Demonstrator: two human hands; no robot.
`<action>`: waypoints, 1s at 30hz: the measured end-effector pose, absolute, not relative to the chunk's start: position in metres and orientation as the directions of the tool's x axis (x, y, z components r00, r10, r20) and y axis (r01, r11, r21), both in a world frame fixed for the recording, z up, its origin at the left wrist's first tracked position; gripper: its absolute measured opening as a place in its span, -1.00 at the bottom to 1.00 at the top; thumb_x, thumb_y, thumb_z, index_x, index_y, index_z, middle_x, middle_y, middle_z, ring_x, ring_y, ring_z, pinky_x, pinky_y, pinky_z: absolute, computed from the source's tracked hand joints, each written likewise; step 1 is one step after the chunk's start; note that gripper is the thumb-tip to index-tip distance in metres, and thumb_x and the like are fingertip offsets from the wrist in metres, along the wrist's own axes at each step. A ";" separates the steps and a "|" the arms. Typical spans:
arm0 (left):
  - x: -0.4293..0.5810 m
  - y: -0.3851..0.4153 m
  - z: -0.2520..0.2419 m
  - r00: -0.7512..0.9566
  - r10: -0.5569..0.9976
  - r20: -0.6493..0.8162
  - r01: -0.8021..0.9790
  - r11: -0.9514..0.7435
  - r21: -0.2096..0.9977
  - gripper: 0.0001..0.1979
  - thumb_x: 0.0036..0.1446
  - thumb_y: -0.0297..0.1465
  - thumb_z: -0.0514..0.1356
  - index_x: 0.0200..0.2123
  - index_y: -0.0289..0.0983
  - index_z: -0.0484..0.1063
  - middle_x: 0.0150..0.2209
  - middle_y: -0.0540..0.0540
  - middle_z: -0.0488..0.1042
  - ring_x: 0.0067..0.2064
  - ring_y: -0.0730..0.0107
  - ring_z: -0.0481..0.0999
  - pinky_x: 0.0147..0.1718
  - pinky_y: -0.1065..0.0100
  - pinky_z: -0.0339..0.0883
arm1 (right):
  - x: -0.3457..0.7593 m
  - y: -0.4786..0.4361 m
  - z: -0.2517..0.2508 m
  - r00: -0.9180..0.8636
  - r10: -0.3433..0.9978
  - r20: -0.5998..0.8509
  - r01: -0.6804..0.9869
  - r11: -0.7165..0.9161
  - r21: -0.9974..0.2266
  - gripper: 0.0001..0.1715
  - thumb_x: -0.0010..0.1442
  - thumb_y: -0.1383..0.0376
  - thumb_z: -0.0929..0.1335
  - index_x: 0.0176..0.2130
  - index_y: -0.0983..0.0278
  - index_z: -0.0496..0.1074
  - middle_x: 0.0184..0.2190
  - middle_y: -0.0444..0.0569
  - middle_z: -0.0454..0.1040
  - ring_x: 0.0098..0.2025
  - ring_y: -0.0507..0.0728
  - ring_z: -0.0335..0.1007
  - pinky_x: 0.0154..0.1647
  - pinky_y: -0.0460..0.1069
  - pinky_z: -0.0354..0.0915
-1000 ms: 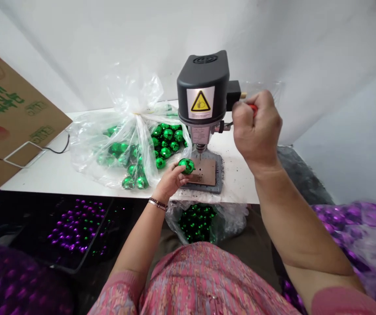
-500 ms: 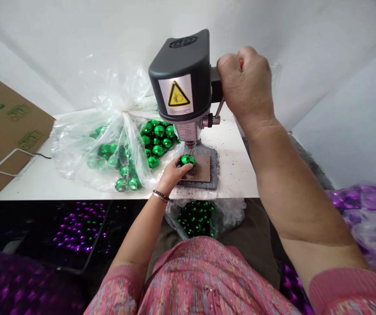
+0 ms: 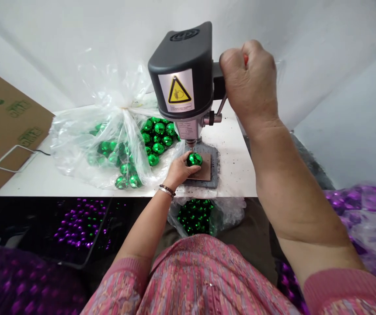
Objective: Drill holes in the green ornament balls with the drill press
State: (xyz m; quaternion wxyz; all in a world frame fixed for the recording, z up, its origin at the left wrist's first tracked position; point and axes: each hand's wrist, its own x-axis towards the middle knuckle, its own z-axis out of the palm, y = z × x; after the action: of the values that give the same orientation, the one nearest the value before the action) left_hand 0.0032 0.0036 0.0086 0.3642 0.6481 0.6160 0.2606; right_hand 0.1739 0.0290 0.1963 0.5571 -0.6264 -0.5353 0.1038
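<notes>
My left hand (image 3: 179, 169) is shut around a shiny green bauble (image 3: 194, 159), pressing it onto a brown pad (image 3: 204, 170) on the drill's grey base (image 3: 212, 175). The bit of the black-headed bench drill (image 3: 181, 74) sits just above the bauble, and the contact point is hard to see. My right hand (image 3: 249, 83) is closed around the drill's feed handle, with a bit of red grip showing between the fingers.
A knotted clear plastic bag of green baubles (image 3: 125, 148) sits left of the drill on a white table (image 3: 234, 170) strewn with dark specks. Below are a bag of green baubles (image 3: 196, 217) and a dark tray of purple and green baubles (image 3: 79, 223). A cardboard box (image 3: 7, 118) stands far left.
My left hand has shifted the green bauble rightward under the drill bit. My right hand has moved slightly up on the handle since the earliest frame.
</notes>
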 end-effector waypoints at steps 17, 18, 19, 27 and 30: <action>0.001 0.003 0.001 0.123 0.990 -0.076 0.574 -0.008 0.819 -0.25 -0.08 -0.30 0.42 0.23 -0.27 0.42 -0.23 -0.04 0.59 -0.18 0.24 0.53 -0.07 0.30 0.41 | 0.185 -0.040 0.101 0.094 0.639 0.764 0.717 0.488 -0.497 -0.83 0.13 0.16 0.29 -0.35 0.20 0.28 -0.49 -0.13 0.29 -0.40 0.03 0.26 -0.25 0.02 0.31; 0.001 0.002 0.001 0.127 0.990 -0.068 0.572 -0.017 0.820 -0.26 -0.09 -0.31 0.42 0.22 -0.28 0.42 -0.22 -0.05 0.59 -0.16 0.23 0.54 -0.05 0.30 0.40 | 0.185 -0.040 0.100 0.095 0.641 0.761 0.722 0.482 -0.496 -0.83 0.13 0.15 0.29 -0.35 0.20 0.29 -0.48 -0.12 0.30 -0.39 0.04 0.27 -0.24 0.02 0.31; 0.001 0.002 0.002 0.126 0.990 -0.062 0.572 -0.021 0.820 -0.26 -0.09 -0.31 0.42 0.22 -0.28 0.43 -0.20 -0.06 0.59 -0.15 0.22 0.54 -0.04 0.29 0.40 | 0.186 -0.039 0.098 0.089 0.641 0.762 0.729 0.480 -0.489 -0.82 0.13 0.14 0.29 -0.34 0.20 0.30 -0.48 -0.12 0.31 -0.39 0.04 0.28 -0.24 0.02 0.32; 0.002 0.001 0.001 0.113 0.991 -0.066 0.556 -0.008 0.831 -0.28 -0.07 -0.33 0.42 0.22 -0.26 0.42 -0.20 -0.07 0.59 -0.11 0.18 0.54 -0.05 0.29 0.41 | 0.184 -0.039 0.081 0.049 0.556 0.830 0.763 0.515 -0.391 -0.88 0.17 0.20 0.27 -0.29 0.20 0.30 -0.43 -0.11 0.38 -0.38 0.04 0.31 -0.23 0.02 0.32; 0.001 0.001 0.001 0.132 0.989 -0.062 0.547 -0.021 0.837 -0.28 -0.07 -0.34 0.42 0.22 -0.29 0.42 -0.17 -0.07 0.59 -0.09 0.21 0.53 -0.02 0.30 0.40 | 0.184 -0.037 0.075 0.031 0.479 0.877 0.772 0.546 -0.325 -0.91 0.18 0.26 0.27 -0.27 0.21 0.31 -0.42 -0.12 0.40 -0.38 0.03 0.34 -0.26 -0.01 0.33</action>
State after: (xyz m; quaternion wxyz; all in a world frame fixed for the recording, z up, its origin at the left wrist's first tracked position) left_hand 0.0011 0.0012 0.0010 0.3767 0.6514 0.5898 0.2932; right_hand 0.1838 -0.0373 0.0747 0.5533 -0.4575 -0.6834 -0.1324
